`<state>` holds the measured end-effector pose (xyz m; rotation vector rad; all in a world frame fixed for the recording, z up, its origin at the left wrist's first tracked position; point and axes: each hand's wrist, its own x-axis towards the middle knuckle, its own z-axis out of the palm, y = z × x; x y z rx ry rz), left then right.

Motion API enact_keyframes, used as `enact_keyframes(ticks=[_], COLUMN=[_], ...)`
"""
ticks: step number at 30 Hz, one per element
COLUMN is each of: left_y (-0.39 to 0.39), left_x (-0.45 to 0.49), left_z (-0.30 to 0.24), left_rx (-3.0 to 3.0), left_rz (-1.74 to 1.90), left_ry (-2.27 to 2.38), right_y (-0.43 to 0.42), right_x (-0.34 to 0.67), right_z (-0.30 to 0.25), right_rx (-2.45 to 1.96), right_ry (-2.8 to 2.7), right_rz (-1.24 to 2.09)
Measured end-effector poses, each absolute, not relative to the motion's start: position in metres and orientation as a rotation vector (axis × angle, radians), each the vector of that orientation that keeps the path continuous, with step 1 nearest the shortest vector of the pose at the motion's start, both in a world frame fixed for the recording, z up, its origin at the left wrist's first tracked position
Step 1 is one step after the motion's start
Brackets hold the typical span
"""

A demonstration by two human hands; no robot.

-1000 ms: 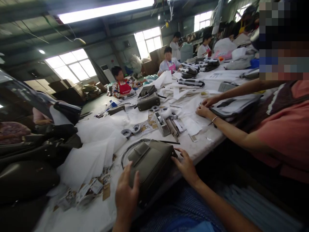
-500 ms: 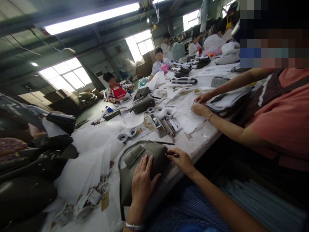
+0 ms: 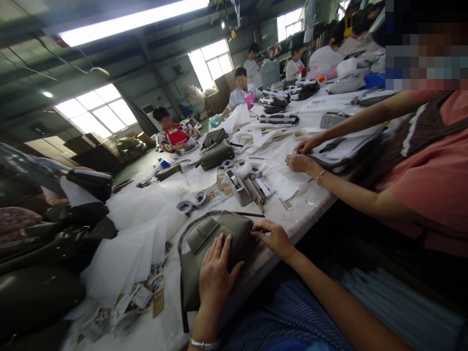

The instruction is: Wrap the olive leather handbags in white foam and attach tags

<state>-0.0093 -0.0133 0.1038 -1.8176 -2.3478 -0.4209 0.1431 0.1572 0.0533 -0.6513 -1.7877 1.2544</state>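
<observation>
Handbag in flat olive-grey leather [image 3: 210, 233] lies at six o'clock on white worktop [image 3: 310, 207]; left hand [image 3: 216, 279] flat atop, grip open; right hand [image 3: 275, 238] at three-o'clock edge, closure unclear. Likely supple, light: hold edges.

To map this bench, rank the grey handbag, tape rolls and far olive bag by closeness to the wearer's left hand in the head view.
1. Grey handbag, directly under the left hand, at the near edge of the table.
2. Tape rolls, just beyond the handbag, mid-table.
3. Far olive bag, well up the table.
</observation>
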Motion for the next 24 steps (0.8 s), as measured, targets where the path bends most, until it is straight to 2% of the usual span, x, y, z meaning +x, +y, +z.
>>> enact_keyframes(ticks=[9, 18, 24], left_y=[-0.013, -0.012, -0.011], left_x=[-0.009, -0.009, -0.009], left_z=[0.103, 0.103, 0.104], left_rx=[-1.809, -1.788, -1.791], left_rz=[-0.417, -0.443, -0.418], left_ry=[-2.357, -2.353, -2.376], right_y=[0.160, 0.137, 0.128], right_x=[0.146, 0.165, 0.184], right_z=[0.054, 0.052, 0.031], right_rx=[-0.603, -0.547, -0.818], right_ry=[-1.956, -2.075, -1.843], right_rz=[1.082, 1.150, 1.204])
